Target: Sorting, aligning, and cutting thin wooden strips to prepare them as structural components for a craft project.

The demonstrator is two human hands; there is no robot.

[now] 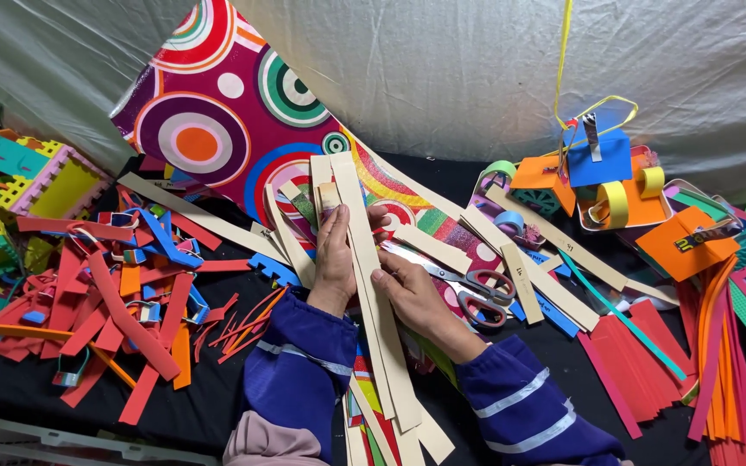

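Head view: black work surface (183,406) under grey sheeting, littered with red foam offcuts (105,293). Left hand (335,255) pinches a bundle of cream strips (364,250) upright; right hand (412,298) presses fingers against them. Scissors (481,293) lie unused; many strips already cut, apparently being gathered.

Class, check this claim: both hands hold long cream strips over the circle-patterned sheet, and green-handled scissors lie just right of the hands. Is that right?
Not quite. The head view shows the scissors have red handles, not green. Otherwise correct: the left hand and right hand hold cream strips over the circle-patterned sheet.
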